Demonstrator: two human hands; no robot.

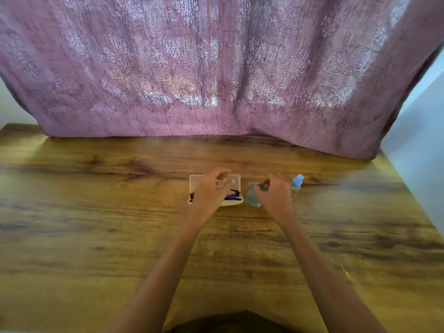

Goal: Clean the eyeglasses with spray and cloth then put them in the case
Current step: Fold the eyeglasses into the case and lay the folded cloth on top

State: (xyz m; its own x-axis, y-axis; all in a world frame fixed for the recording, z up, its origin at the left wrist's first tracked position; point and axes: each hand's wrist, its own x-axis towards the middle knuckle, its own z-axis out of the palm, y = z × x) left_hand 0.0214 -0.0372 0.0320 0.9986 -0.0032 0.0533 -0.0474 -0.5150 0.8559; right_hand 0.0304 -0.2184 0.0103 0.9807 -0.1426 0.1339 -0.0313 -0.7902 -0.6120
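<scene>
Wood-grain brown tabletop [96,188] carries everything, close together. Directly beneath the left grip [211,188] lies the white rectangular hard case [193,186], lid thrown back on the far side, with the dark purple-framed eyeglasses [231,195] folded in its tray. That grip hovers with fingers curled over the lid; blur hides whether it touches or holds anything, so I cannot tell. The right grip [274,193], just beside the case, is nearly closed, thumb and forefinger apparently pinching the top of the crumpled grey-blue cleaning cloth [252,199], which hangs below and left of it. A small clear spray bottle with a pale blue cap [296,182] stands just right of this grip.

Whether the lenses are already cleaned cannot be read, so the step is either lifting the glasses out or shutting them in. If lifting, take the frame by the bridge or a temple, keeping fingertips off the lenses. If closing, check both temples sit inside the rim first, then press the lid evenly. Mind the upright bottle beside the right grip; it looks easy to topple.
</scene>
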